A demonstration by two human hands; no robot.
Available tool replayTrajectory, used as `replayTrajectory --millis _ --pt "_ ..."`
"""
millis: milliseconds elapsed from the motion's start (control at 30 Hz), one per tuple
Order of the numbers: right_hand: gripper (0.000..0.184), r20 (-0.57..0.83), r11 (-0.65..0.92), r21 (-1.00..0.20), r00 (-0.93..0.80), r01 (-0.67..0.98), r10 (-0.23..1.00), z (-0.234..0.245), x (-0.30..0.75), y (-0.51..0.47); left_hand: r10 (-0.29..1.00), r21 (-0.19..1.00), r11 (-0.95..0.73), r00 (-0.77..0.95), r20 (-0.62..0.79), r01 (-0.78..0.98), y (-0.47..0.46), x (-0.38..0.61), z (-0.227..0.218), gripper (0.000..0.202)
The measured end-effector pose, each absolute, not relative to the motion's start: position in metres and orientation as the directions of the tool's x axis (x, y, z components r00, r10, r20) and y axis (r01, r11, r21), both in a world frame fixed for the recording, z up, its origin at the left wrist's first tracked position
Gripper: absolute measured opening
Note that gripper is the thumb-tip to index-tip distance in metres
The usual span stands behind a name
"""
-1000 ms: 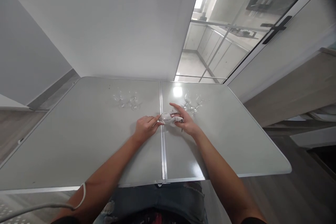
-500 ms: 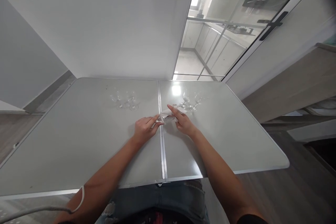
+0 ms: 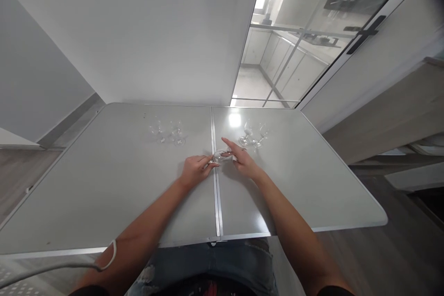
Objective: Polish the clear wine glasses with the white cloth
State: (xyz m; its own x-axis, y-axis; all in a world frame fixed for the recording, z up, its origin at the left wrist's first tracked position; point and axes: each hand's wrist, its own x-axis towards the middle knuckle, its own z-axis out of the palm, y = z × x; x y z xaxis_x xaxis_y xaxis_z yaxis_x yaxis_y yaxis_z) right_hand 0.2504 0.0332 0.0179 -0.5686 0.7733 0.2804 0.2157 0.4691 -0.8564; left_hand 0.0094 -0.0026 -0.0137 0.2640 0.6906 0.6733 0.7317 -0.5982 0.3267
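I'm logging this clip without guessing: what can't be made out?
In the head view:
- held glass: mostly covered by left hand and right hand; shape unclear.
- cloth: nearly hidden under the right hand.
- left glass pair and right glass pair: too small to judge clean or wet.
- cable: cut by bottom-left edge.

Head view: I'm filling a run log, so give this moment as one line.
left hand: holds glass | right hand: holds glass | table: left pair, right pair standing

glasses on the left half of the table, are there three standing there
No, only two glasses stand there, side by side on the table.
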Motion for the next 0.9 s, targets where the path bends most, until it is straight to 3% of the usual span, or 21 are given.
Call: replayTrajectory --millis 100,200,333,467,567,733,900 --pt "0.093 0.247 0.492 -0.836 -0.634 0.242 0.733 0.016 0.249 0.035 0.711 0.306 -0.569 0.27 0.649 0.764 -0.004 0.01 -0.017 0.024" --pt "0.087 0.192 0.401 -0.895 -0.643 0.194 0.741 0.02 0.249 0.036 0.728 0.331 -0.546 0.24 0.642 0.77 -0.004 0.009 -0.018 0.024" --pt "0.073 0.138 0.21 -0.974 -0.504 0.089 0.853 0.027 0.251 0.036 0.762 0.456 -0.537 0.176 0.624 0.71 -0.003 0.008 -0.017 0.028" --pt "0.066 0.149 0.156 -0.988 -0.359 -0.011 0.922 0.028 0.251 0.035 0.757 0.513 -0.545 0.126 0.642 0.663 -0.001 0.009 -0.016 0.029" --pt "0.079 0.174 0.207 -0.978 -0.453 0.024 0.874 0.025 0.248 0.032 0.74 0.463 -0.569 0.177 0.649 0.679 -0.002 0.009 -0.017 0.026" --pt "0.088 0.259 0.457 -0.873 -0.631 0.171 0.731 0.02 0.242 0.03 0.713 0.336 -0.571 0.25 0.654 0.749 -0.003 0.007 -0.017 0.024" --pt "0.086 0.281 0.436 -0.881 -0.539 0.182 0.794 0.022 0.245 0.034 0.742 0.412 -0.532 0.172 0.647 0.74 -0.001 0.006 -0.017 0.025"
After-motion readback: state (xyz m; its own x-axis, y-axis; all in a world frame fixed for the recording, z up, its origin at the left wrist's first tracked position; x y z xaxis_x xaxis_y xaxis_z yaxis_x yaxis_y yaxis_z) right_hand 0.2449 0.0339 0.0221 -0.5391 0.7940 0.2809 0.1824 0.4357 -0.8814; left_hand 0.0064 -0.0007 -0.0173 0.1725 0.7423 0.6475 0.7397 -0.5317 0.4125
